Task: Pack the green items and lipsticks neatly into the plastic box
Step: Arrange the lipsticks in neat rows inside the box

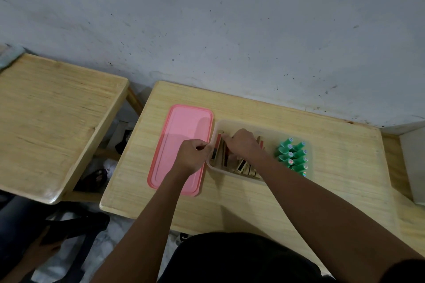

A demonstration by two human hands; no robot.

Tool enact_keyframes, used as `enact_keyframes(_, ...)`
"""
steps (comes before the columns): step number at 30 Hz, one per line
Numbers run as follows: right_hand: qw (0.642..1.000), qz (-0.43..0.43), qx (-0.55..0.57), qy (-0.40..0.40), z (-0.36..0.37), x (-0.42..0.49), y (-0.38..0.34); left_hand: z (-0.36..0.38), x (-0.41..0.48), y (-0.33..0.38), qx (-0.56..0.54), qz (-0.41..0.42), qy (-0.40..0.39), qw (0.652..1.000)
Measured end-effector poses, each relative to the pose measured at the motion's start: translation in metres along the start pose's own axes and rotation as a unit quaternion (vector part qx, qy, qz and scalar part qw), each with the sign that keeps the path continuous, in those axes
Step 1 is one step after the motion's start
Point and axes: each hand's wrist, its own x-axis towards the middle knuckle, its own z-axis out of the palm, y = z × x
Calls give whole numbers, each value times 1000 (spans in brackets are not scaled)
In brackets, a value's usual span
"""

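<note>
Dim, flat indoor light, bluish cast on wall. Soft shadow of hands across pink lid. Faint sheen on desk front edge. Wide-angle bending at edges; overall soft, slightly blurred detail.

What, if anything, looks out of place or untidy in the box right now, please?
The lipsticks near the front middle of the plastic box lie jumbled at mixed angles, overlapping one another, unlike the green items standing in tidy rows at its right end. The pink lid lying beside the box seems intentional.
</note>
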Motion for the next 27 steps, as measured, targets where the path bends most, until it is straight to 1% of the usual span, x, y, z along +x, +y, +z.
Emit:
enact_keyframes(4, 999, 13, -7, -47, 2, 0, 4, 0, 1, -2, 4, -2, -3, 1000)
enact_keyframes(7, 997, 26, 29, -60, 10, 1, 5, -1, 0, -1, 7, 2, -5, 1000)
enact_keyframes(9, 997, 26, 61, -44, 15, 2, 5, -1, -1, 1, 8, 7, -2, 1000)
enact_keyframes(13, 996, 8, 85, -21, 20, 1, 6, -1, -1, 2, 7, 10, 1, 1000)
enact_keyframes(18, 989, 5, 146, 37, 20, -4, 6, 0, -2, 2, 1, 9, 5, 1000)
enact_keyframes(22, 991, -4, 126, 33, 18, -4, 6, 0, -1, 1, -2, 3, 8, 1000)
enact_keyframes(25, 998, -39, 41, -23, 6, -6, 4, 0, -1, 0, -2, 2, 6, 1000)
enact_keyframes(27, 998, -59, 4, -27, -8, -7, 5, 0, 0, -1, -9, 1, 7, 1000)
